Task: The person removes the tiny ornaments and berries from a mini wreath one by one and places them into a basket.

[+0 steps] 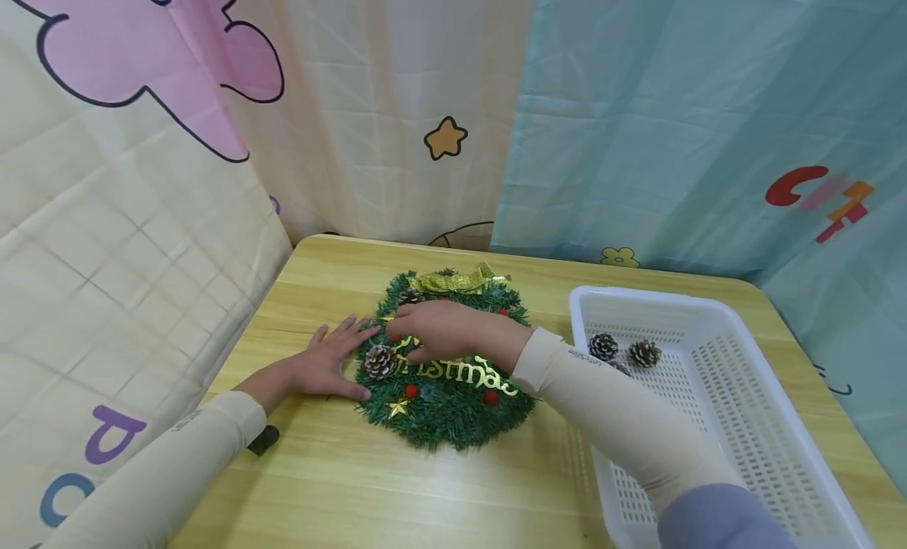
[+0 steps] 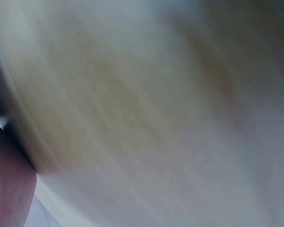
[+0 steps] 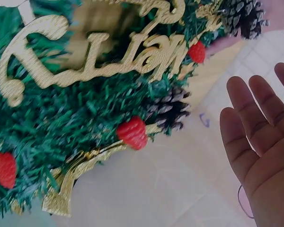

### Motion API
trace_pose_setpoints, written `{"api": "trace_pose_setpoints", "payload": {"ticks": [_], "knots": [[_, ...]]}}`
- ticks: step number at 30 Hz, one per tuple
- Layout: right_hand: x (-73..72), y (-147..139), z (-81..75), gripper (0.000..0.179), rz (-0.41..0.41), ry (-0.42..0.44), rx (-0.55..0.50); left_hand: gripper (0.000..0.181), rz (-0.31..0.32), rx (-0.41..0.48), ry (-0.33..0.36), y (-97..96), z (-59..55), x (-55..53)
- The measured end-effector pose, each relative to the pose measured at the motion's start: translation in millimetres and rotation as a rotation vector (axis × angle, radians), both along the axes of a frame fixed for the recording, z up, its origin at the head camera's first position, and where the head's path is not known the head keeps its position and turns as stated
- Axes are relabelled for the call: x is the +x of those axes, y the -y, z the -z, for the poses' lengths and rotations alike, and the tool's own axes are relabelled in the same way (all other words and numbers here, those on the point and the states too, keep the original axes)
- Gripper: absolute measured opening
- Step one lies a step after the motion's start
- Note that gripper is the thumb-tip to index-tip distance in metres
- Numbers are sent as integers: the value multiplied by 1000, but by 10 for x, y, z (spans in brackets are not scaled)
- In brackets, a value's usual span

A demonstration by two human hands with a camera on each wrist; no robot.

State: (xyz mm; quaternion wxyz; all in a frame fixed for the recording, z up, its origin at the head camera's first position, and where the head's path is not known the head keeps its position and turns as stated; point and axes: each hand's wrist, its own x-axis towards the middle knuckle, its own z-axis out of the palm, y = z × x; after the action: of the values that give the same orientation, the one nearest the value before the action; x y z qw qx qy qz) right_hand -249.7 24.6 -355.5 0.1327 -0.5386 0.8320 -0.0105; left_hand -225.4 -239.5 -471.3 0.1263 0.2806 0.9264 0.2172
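Observation:
A green Christmas wreath lies on the wooden table, decorated with gold lettering, red berries and a gold ribbon. One pine cone sits on its left side; another pine cone shows at the upper left, partly behind my right hand. Spread fingers of my left hand touch the wreath's left edge. Above the wreath is my right hand, covering part of the lettering. The right wrist view shows this hand's fingers extended, holding nothing. The left wrist view is badly blurred.
To the right stands a white plastic basket with pine cones inside; my right forearm crosses over its near side. A small black object lies by my left wrist. Printed curtains hang behind the table.

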Motion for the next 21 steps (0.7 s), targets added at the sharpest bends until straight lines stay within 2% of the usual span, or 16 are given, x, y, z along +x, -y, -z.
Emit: {"api": "trace_pose_setpoints", "payload": {"ticks": [13,21], "knots": [[-2,236,170,63,-34,6,-21,107,-6,19,23,12,-13,-5],[27,312,204,61,-37,-18,-45,106,-13,28,36,4,-12,2]]}}
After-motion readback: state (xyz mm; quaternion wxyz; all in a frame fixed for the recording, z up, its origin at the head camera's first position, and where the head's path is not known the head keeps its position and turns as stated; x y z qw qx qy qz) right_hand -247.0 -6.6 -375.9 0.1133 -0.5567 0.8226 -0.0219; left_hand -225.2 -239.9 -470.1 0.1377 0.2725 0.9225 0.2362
